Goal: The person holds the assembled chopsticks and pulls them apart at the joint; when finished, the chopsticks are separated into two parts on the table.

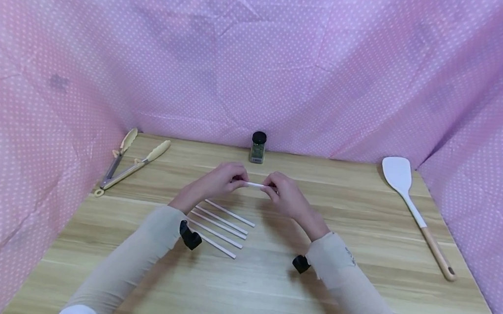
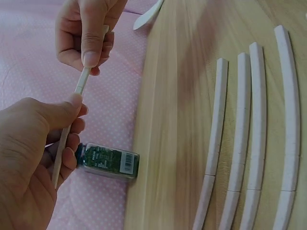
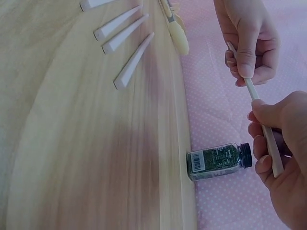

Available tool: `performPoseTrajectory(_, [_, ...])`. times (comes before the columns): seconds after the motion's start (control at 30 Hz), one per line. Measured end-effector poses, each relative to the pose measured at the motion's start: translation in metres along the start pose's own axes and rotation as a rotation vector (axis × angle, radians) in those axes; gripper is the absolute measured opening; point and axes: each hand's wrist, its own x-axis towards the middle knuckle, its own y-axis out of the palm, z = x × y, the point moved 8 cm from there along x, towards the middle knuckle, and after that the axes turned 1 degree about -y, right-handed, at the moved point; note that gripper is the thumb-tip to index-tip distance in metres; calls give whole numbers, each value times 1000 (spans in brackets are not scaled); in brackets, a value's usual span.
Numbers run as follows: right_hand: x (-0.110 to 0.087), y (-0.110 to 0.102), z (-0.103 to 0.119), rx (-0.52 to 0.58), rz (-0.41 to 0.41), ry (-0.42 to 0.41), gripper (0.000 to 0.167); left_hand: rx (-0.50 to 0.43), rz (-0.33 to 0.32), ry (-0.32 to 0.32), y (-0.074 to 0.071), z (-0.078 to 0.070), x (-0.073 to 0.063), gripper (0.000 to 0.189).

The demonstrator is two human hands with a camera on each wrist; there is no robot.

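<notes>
Between my two hands, raised above the table, is a slim white stick (image 1: 255,184) with a thin cross line (image 2: 80,86) near its middle. My left hand (image 1: 228,179) pinches one end between thumb and fingers. The other end is pinched the same way by my right hand (image 1: 285,193). In the right wrist view the stick's tail (image 3: 274,155) runs along the right palm. Several similar white sticks (image 1: 227,234) lie roughly parallel on the table, below and near the left forearm. Cross lines also mark those sticks (image 2: 215,129) in the left wrist view.
A black-capped jar of green flakes (image 1: 258,150) stands at the table's back edge, beyond the hands. Spread tongs (image 1: 128,174) lie at the back left. A white spatula with a wooden handle (image 1: 416,209) lies on the right. Pink dotted cloth (image 1: 285,71) surrounds the wooden table (image 1: 240,299).
</notes>
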Motion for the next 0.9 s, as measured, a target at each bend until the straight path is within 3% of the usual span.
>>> performPoseTrajectory(0.33, [2, -16, 6, 27, -65, -111, 8, -18, -36, 24, -7, -3, 7, 7])
performPoseTrajectory(0.9, [-4, -34, 7, 53, -143, -174, 8, -13, -83, 68, -14, -19, 13, 7])
